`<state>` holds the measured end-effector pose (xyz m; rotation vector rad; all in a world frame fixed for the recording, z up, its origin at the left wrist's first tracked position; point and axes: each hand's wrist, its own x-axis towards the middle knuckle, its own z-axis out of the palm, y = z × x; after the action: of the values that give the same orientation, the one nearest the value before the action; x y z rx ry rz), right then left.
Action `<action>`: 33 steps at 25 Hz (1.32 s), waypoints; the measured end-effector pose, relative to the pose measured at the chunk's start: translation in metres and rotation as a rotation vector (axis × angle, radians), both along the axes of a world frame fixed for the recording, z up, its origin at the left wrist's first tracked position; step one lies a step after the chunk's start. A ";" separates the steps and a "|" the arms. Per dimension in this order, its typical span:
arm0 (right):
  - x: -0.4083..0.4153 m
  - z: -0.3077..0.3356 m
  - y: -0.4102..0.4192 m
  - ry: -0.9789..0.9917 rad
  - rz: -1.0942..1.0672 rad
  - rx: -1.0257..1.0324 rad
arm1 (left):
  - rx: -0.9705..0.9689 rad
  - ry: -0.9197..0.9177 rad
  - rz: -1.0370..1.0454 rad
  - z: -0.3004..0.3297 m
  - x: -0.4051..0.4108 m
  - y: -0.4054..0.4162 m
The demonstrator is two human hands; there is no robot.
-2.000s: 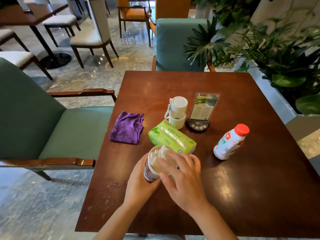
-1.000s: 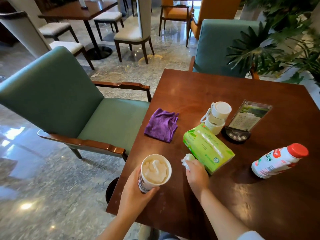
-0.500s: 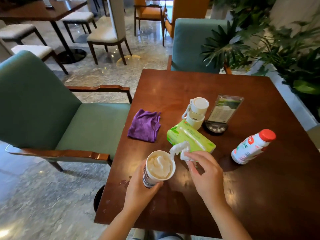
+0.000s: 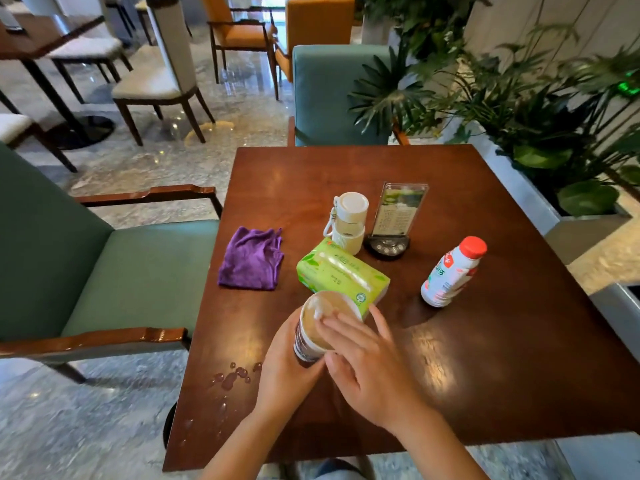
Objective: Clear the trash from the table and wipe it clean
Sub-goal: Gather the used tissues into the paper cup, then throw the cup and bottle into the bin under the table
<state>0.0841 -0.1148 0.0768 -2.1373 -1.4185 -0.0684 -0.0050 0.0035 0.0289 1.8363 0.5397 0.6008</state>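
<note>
The left hand (image 4: 287, 368) grips a paper cup (image 4: 320, 327) above the wooden worktop (image 4: 485, 358); the right hand (image 4: 367, 365) lies flat over its mouth. Nearby sit a green tissue pack (image 4: 341, 271), purple cloth (image 4: 252, 258), red-capped bottle (image 4: 450, 271), and water droplets (image 4: 232, 375).

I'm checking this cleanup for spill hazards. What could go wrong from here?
1. The left hand holds the cup tilted while the right hand presses tissue into it; pushing hard could crush it or tip it over.
2. The cup sits right against the tissue pack, so anything that spills could soak the pack.
3. Water drops lie near the table edge; a forearm could smear them or push them onto the floor.
</note>
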 end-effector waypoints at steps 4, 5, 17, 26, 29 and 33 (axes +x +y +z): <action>0.000 -0.005 -0.005 -0.004 -0.004 -0.084 | 0.001 -0.034 -0.053 0.014 0.005 -0.007; 0.002 -0.005 -0.007 -0.008 -0.007 -0.079 | -0.002 -0.039 -0.059 0.015 0.006 -0.008; 0.147 0.017 -0.075 -0.225 -0.585 0.197 | -0.042 0.062 0.043 0.000 0.029 -0.020; 0.227 -0.017 -0.079 0.066 -0.616 -0.285 | -0.039 0.096 0.102 0.001 0.036 -0.030; 0.225 -0.025 -0.079 0.025 -0.565 -0.177 | -0.025 0.112 0.125 -0.001 0.037 -0.033; 0.217 -0.023 -0.073 -0.044 -0.434 -0.056 | 0.001 0.152 0.170 0.000 0.039 -0.038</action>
<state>0.3014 -0.1878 0.0540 -2.4685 -0.9656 -0.2434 0.0342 -0.0341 0.0293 1.8588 0.8034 0.5778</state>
